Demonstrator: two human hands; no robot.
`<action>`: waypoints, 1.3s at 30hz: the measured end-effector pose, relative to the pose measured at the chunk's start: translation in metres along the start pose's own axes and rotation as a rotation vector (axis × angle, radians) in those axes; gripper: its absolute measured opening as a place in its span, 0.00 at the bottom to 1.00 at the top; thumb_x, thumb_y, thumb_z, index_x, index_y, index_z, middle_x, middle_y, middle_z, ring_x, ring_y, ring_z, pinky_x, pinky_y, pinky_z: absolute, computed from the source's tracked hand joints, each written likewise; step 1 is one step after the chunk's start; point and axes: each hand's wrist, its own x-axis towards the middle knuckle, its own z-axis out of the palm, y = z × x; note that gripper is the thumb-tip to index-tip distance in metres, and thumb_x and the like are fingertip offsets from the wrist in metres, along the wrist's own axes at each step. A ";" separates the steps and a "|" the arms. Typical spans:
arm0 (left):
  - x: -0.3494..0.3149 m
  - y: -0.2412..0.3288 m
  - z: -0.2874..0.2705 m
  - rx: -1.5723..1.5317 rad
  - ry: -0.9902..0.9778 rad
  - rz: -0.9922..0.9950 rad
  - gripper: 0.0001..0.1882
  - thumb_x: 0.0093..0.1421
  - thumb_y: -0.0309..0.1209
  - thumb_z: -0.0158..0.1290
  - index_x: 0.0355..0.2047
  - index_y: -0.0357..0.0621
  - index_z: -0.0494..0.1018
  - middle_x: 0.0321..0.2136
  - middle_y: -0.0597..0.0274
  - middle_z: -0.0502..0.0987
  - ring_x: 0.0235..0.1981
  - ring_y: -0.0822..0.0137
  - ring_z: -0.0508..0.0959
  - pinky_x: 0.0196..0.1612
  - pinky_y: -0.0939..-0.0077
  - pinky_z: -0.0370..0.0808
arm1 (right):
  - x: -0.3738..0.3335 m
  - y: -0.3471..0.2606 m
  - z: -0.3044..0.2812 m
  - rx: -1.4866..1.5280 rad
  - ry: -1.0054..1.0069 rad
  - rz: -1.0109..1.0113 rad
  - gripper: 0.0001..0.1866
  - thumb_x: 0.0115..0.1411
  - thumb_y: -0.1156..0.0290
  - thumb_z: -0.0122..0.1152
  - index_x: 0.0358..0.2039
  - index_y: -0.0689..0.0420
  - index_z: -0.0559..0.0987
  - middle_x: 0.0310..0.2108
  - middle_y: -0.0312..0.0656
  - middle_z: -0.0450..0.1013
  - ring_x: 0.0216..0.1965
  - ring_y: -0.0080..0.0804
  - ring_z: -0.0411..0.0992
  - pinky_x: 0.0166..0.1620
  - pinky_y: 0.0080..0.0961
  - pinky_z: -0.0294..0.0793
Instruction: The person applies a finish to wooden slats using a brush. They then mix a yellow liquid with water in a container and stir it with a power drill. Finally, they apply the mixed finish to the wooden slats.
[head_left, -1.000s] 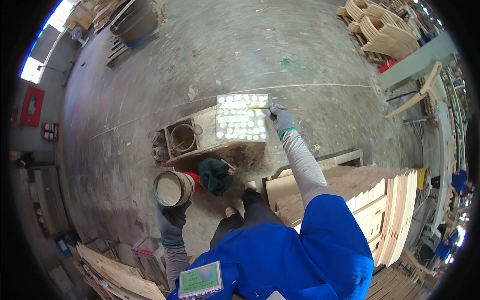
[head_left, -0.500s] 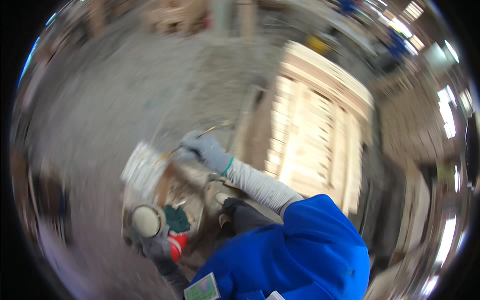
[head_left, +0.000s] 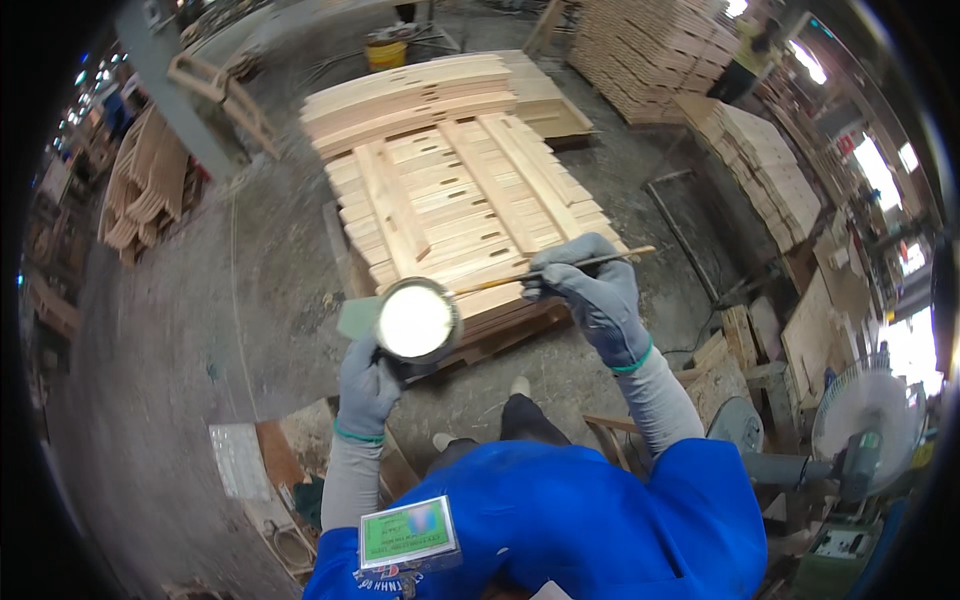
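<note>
My left hand (head_left: pixel 368 390), in a grey glove, is closed around a round open can (head_left: pixel 418 322) with bright white contents. A pale green flat piece (head_left: pixel 356 318) shows beside the can; I cannot tell whether that hand holds it too. My right hand (head_left: pixel 595 300), gloved as well, pinches a thin stick (head_left: pixel 605 258), light at its outer end. Its other end points left, close to the can's rim. Both hands are above the near edge of a stack of pale slotted wooden boards (head_left: pixel 470 195), with several narrow boards lying across its top.
A standing fan (head_left: pixel 868 430) is at the right, near wooden offcuts (head_left: pixel 715 385). More board stacks (head_left: pixel 650 55) stand at the far right, where a person (head_left: pixel 748 65) is. A yellow bucket (head_left: pixel 386 52) sits behind the stack. A cluttered stand (head_left: pixel 240 462) is at lower left.
My view has turned, bringing the board stack in front of me. The can in my left hand has moved away from the cluttered stand. My right hand still holds the stick, now near the can.
</note>
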 end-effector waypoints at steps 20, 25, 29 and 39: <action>0.193 0.026 0.430 -0.343 -0.569 -0.099 0.31 0.49 0.30 0.65 0.52 0.34 0.67 0.45 0.60 0.74 0.47 0.69 0.74 0.51 0.74 0.72 | -0.082 -0.085 -0.300 -0.276 0.682 -0.470 0.04 0.58 0.86 0.52 0.31 0.65 0.68 0.37 0.53 0.74 0.37 0.31 0.76 0.42 0.24 0.79; 0.227 0.013 0.479 -0.096 -0.560 0.247 0.15 0.59 0.24 0.52 0.46 0.32 0.71 0.34 0.58 0.77 0.34 0.69 0.78 0.37 0.77 0.75 | -0.064 -0.143 -0.357 -0.583 0.732 -0.450 0.05 0.57 0.84 0.56 0.34 0.64 0.73 0.33 0.44 0.75 0.33 0.24 0.74 0.37 0.18 0.75; 0.256 0.012 0.518 -0.516 -0.693 -0.263 0.15 0.63 0.27 0.45 0.47 0.31 0.70 0.39 0.56 0.76 0.38 0.69 0.77 0.39 0.74 0.76 | -0.023 -0.192 -0.385 -0.933 0.482 -0.176 0.04 0.55 0.78 0.59 0.32 0.60 0.77 0.30 0.37 0.74 0.32 0.25 0.72 0.36 0.21 0.71; 0.343 -0.018 0.579 -0.485 -0.734 -0.234 0.16 0.65 0.30 0.42 0.48 0.31 0.69 0.40 0.56 0.76 0.37 0.69 0.77 0.37 0.75 0.76 | 0.037 -0.225 -0.462 -1.278 0.583 -0.033 0.05 0.53 0.75 0.62 0.32 0.59 0.78 0.32 0.40 0.76 0.32 0.29 0.75 0.35 0.24 0.73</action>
